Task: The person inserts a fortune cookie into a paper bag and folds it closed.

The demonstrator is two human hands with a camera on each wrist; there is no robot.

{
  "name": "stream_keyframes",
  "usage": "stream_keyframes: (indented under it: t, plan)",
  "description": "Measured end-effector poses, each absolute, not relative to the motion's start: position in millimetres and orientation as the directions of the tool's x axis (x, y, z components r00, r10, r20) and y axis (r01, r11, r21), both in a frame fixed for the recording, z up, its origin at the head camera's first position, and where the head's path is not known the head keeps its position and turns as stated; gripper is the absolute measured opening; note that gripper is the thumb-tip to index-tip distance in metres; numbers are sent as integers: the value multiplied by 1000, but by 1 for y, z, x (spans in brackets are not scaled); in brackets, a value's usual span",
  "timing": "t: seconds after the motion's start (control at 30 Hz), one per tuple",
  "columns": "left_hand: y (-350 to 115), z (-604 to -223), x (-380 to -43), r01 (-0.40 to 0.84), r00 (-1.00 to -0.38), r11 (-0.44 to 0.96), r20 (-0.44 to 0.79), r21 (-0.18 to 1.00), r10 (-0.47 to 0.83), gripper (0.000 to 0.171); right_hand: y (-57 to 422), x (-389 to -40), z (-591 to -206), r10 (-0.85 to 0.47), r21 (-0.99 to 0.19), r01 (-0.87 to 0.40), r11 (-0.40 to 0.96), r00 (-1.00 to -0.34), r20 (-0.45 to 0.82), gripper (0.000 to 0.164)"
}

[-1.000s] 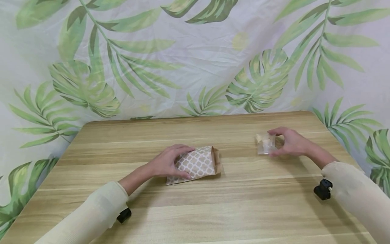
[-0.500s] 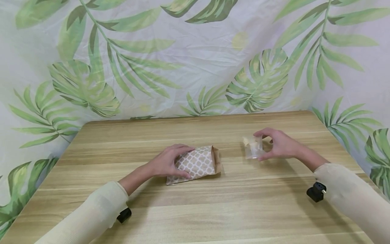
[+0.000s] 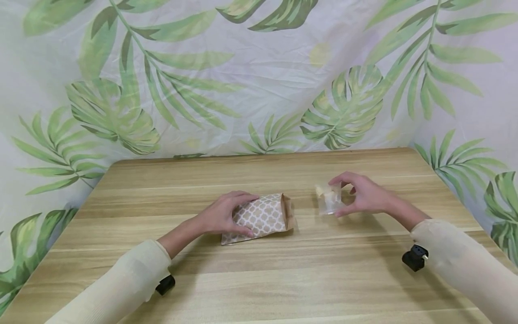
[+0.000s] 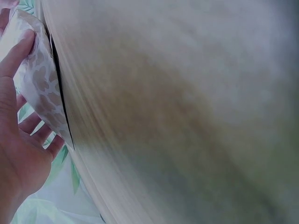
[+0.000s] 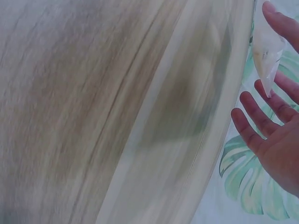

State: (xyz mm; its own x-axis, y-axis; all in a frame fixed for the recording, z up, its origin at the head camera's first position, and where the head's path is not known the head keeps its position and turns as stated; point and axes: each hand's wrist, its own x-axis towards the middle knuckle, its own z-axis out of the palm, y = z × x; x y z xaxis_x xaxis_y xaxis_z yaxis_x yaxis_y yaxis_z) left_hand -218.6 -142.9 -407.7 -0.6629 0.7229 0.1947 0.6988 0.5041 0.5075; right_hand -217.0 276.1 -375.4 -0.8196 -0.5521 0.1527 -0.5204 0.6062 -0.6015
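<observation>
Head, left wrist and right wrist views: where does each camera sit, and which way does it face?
Head: worn on the head, facing forward and down over the table toward the leafy cloth; left hand, right hand and cream sleeves show.
Left wrist: on that wrist, looking at the left hand holding the patterned bag, frame left.
Right wrist: on that wrist, looking at the right hand pinching the clear packet, frame right.
Shared: head and left wrist both show the left hand and patterned bag.

Both hands (image 3: 222,213) (image 3: 366,194) hold curved grips (forearms (image 3: 178,239) angled inward).
</observation>
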Motion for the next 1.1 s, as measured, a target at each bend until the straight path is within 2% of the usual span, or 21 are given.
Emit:
stream_keyframes:
  t: [1.1]
  plan:
    - [-143, -406, -219, 681, -672, 517, 164, 518, 722, 93, 241, -209, -376, -614, -637, -551, 540, -775, 150, 73]
